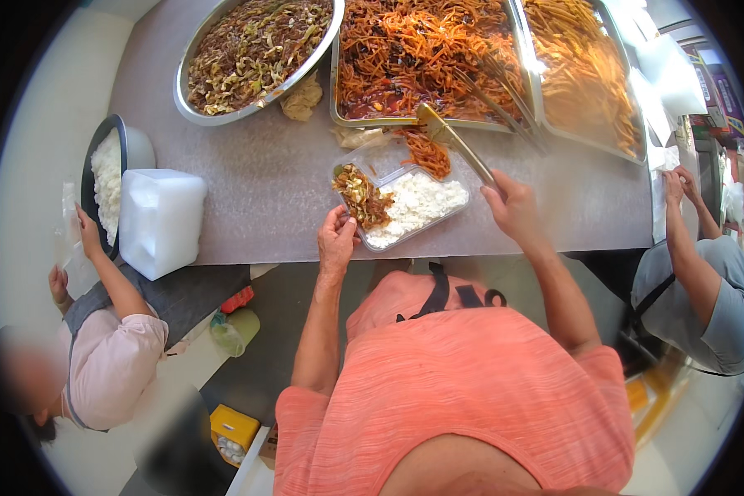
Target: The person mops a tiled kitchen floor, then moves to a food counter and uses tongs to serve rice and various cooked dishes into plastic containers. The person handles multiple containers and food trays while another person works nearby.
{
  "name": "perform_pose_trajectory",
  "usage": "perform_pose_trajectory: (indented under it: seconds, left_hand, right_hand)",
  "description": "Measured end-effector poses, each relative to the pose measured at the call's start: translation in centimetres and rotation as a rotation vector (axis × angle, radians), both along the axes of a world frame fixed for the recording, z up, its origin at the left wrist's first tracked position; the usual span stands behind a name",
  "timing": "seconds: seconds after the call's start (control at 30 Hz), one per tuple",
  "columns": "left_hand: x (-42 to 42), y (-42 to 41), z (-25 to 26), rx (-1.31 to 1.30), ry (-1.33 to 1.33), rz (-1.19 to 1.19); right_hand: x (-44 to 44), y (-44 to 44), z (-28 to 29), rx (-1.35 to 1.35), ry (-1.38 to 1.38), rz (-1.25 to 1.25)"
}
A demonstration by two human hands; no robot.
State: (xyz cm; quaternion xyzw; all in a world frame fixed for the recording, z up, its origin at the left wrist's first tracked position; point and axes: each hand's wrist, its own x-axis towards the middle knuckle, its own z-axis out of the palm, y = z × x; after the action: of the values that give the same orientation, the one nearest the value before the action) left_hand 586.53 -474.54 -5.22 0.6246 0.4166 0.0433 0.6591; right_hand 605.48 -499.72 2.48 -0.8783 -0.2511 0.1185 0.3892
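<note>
A clear plastic compartment tray (416,227) lies near the table's front edge. White rice (418,204) fills its front section, and a cabbage-like cooked dish (363,198) sits in the left one. My left hand (337,239) grips the tray's left front corner. In my right hand (513,204) is a pair of metal tongs (465,152), with its tip over the back of the tray. Beneath that tip, orange shredded vegetables (428,155) lie at the tray's right back section. Part of the back left section shows its bare plastic bottom.
Behind stand a round metal basin of cooked cabbage (178,93), a rectangular pan of orange shreds (337,93) with other tongs (502,102), and a third pan (595,139). At left are stacked plastic trays (161,223), a rice pot (137,146) and a co-worker (118,359); another person (688,279) works at right.
</note>
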Motion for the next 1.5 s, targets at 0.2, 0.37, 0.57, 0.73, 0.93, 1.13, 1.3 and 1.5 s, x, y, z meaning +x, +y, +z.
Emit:
perform_pose_trajectory:
  seconds: [0.2,0.37,0.57,0.73,0.93,1.13,1.3,1.5]
  left_hand:
    - [0.4,0.0,0.4,-0.063,-0.057,0.012]
    - [0.2,0.1,-0.6,-0.043,-0.119,0.009]
    - [-0.8,0.6,-1.1,0.078,-0.14,-0.068]
    - [-2.6,1.7,-0.9,0.008,-0.123,-0.095]
    - [-1.0,1.4,-0.3,0.004,-0.071,-0.147]
    - [0.7,-1.6,-1.0,0.003,-0.093,-0.245]
    - [6.1,-7.5,-1.5,0.031,-0.134,-0.385]
    - [11.7,-13.2,-1.8,-0.009,-0.151,-0.472]
  right_hand:
    - [-1.7,-1.6,0.4,-0.091,-0.063,0.057]
    - [-3.7,-2.7,0.7,-0.115,-0.073,0.035]
    - [-4.1,-1.7,0.9,-0.141,-0.038,-0.012]
    - [-3.4,0.1,1.6,-0.087,-0.032,-0.069]
    - [3.6,4.7,-1.8,-0.223,-0.364,-0.022]
    - [6.3,11.0,-4.7,-0.482,-0.572,0.104]
    - [7.7,10.0,-4.0,-0.647,-0.636,0.146]
    - [9.9,2.8,-0.4,-0.203,-0.578,0.078]
